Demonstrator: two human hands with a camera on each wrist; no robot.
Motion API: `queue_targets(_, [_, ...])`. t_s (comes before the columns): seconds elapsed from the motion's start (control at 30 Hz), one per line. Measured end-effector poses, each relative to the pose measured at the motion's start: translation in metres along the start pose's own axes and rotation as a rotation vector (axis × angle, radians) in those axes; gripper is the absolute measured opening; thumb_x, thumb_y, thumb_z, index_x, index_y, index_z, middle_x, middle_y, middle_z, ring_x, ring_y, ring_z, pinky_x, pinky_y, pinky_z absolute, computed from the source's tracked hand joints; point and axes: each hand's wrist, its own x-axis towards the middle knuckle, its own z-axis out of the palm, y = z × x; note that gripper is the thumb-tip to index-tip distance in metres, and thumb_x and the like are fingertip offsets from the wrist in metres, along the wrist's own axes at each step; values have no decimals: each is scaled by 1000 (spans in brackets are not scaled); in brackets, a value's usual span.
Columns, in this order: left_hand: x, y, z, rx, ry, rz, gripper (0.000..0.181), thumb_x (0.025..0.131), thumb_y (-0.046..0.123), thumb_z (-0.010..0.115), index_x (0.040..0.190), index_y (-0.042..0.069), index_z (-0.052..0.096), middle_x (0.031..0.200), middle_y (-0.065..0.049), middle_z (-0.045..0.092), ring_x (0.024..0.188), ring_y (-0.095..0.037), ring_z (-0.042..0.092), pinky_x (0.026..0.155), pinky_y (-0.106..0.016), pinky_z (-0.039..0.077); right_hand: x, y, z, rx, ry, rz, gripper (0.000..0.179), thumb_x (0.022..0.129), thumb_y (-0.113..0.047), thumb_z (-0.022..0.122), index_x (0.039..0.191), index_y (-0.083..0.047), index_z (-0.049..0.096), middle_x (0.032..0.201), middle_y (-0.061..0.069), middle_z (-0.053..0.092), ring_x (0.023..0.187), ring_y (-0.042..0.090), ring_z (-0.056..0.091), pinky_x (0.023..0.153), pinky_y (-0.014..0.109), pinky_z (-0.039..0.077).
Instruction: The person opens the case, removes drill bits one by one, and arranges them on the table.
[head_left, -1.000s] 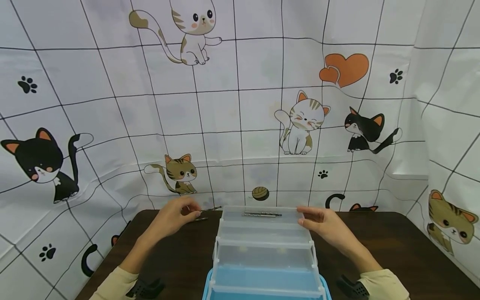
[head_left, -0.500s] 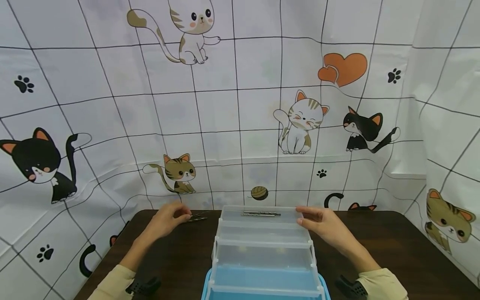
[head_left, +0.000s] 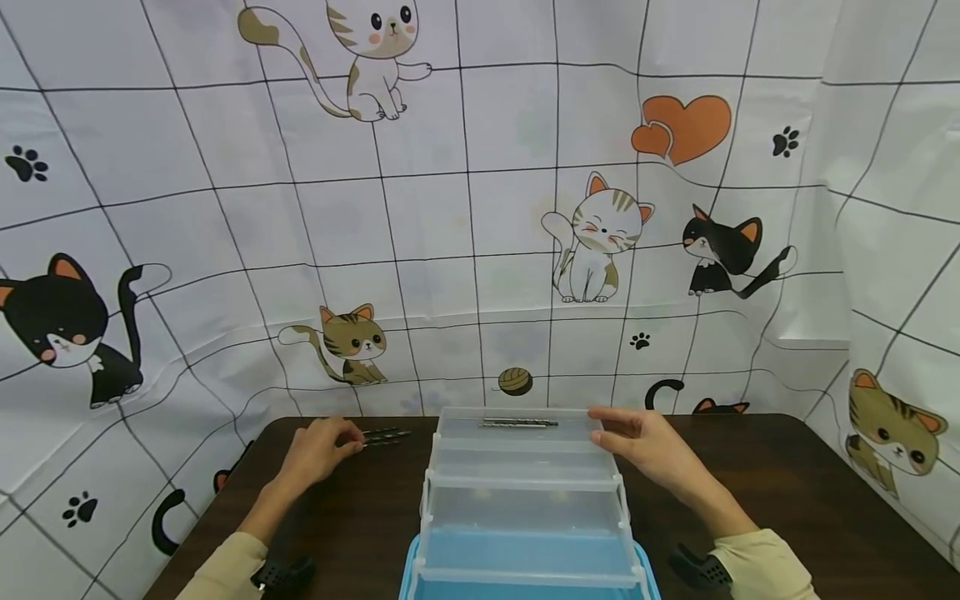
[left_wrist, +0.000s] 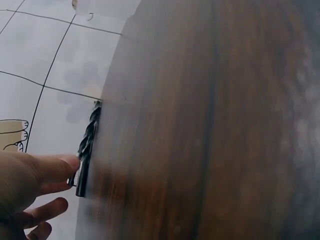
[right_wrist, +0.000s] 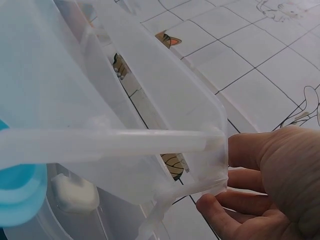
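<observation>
Drill bits [left_wrist: 88, 145] lie on worktop [head_left: 352, 517], fingertips of left hand [head_left: 313, 452] at them; pinch or mere touch, can't tell. Right hand [head_left: 649, 442] grips edge of top tray [head_left: 459, 427]. Bits likely light, stiff, slick, prone to roll; best taken by smooth shank [left_wrist: 82, 184].

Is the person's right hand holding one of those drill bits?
No, the right hand holds the side of the translucent top tray.
</observation>
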Motion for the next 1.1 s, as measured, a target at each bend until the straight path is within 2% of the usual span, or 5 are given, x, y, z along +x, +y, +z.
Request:
queue_targets(0.13, [-2, -3, 4, 3, -16, -14, 5, 81, 27, 72, 84, 27, 69, 87, 10, 62, 78, -18, 57, 71, -52, 39, 0, 0, 1, 7, 0, -2, 48, 86, -38, 65, 129, -19, 56, 127, 0, 54, 111, 19, 53, 89, 44, 42])
queue_targets(0.23, [-3, -6, 6, -39, -16, -27, 5, 81, 27, 72, 85, 26, 69, 90, 9, 62, 77, -17, 56, 70, -50, 39, 1, 0, 1, 18, -6, -7, 48, 86, -38, 64, 130, -19, 55, 128, 0, 53, 111, 19, 52, 90, 44, 41])
queue_targets(0.37, [-4, -11, 10, -94, 7, -32, 6, 81, 24, 73, 86, 24, 70, 92, 8, 62, 79, -17, 57, 72, -52, 38, 1, -1, 1, 8, 0, -14, 50, 86, -39, 65, 130, -18, 55, 127, -1, 54, 111, 19, 52, 90, 45, 42])
queue_targets(0.57, [-3, -13, 12, -115, 33, -38, 7, 80, 23, 74, 86, 22, 70, 90, 6, 62, 78, -18, 57, 70, -49, 41, 1, -1, 1, 33, -16, -7, 49, 87, -37, 64, 131, -18, 54, 128, 0, 53, 112, 19, 52, 91, 45, 40])
queue_targets(1.1, [2, -6, 10, -73, 4, -28, 15, 78, 28, 76, 90, 24, 69, 85, 13, 61, 80, -14, 59, 74, -46, 43, 0, -1, 1, 17, -10, 5, 49, 86, -39, 64, 130, -19, 55, 128, -1, 52, 113, 20, 51, 90, 46, 41])
